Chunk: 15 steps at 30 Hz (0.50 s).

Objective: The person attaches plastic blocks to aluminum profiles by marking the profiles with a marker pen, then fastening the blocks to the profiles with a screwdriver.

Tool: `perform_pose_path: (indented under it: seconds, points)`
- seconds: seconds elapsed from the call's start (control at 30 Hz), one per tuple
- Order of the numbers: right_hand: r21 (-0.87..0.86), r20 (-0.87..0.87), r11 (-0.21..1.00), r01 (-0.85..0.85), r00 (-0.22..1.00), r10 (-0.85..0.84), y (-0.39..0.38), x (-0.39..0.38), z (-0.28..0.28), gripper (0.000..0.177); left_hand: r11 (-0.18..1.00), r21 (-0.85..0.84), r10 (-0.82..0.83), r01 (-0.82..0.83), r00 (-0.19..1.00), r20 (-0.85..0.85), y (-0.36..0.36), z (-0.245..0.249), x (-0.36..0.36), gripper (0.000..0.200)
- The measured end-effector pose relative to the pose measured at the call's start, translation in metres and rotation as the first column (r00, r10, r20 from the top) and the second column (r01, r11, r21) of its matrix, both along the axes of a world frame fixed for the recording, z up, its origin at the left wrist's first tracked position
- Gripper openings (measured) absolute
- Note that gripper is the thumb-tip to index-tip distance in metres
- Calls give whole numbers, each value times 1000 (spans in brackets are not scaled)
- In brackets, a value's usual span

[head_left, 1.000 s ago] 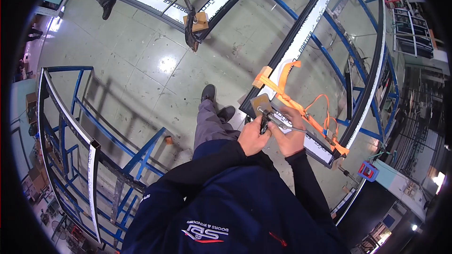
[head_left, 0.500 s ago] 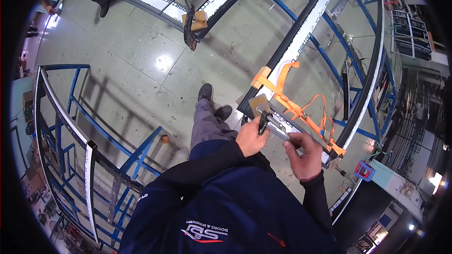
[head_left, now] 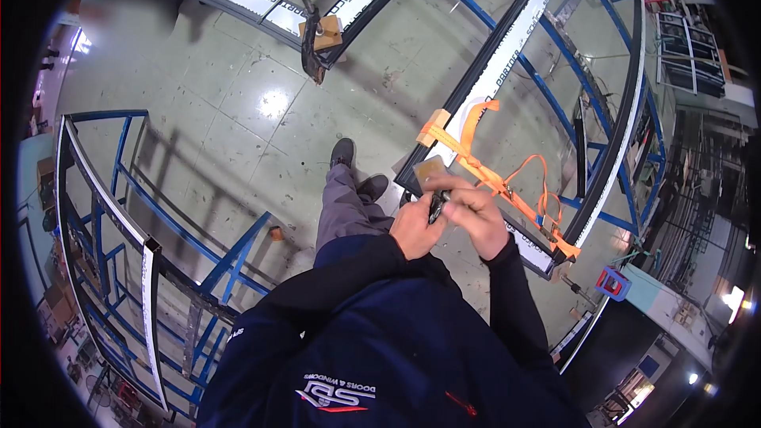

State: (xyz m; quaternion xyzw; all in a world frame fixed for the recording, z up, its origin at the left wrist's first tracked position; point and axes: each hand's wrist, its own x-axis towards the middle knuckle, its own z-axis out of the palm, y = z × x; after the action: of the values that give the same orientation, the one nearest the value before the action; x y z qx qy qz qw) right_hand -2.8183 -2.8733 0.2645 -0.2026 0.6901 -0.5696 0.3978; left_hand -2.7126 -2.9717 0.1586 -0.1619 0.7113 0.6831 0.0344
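Observation:
At the near corner of a window frame with white film [head_left: 519, 47] sits a screw clamp [head_left: 437, 204], with a wooden pad [head_left: 429, 167] beneath its end. My left hand [head_left: 415, 230] is closed round the clamp's dark body. My right hand [head_left: 479, 220] has its fingers bent over the clamp's screw end, close beside the left; they hide most of the tool. An orange ratchet strap [head_left: 487, 174] runs along the frame's short side, over a wood block [head_left: 436, 127] at the corner.
Another clamp [head_left: 313, 36] with a wooden pad grips a second frame corner at the top. Blue metal stands [head_left: 555, 111] carry the frames. A further curved frame [head_left: 111, 182] on a blue rack stands at the left. A blurred patch [head_left: 131, 12] covers the upper left.
My right hand has moved left, from the end of the clamp's screw to over the clamp beside my left hand. My left hand stays on the clamp. The view has shifted slightly.

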Motion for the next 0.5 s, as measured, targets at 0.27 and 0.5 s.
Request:
perform_pose_path:
  seconds: [0.27, 0.5]
  points:
    - [-30, -40, 799, 601, 798, -601, -21, 48, -11, 19, 998, -54, 28, -26, 999, 31, 3, -2, 1, 32]
    - [266, -539, 885, -382, 703, 465, 15, -26, 49, 51, 992, 94, -60, 90, 955, -289, -17, -12, 3, 37]
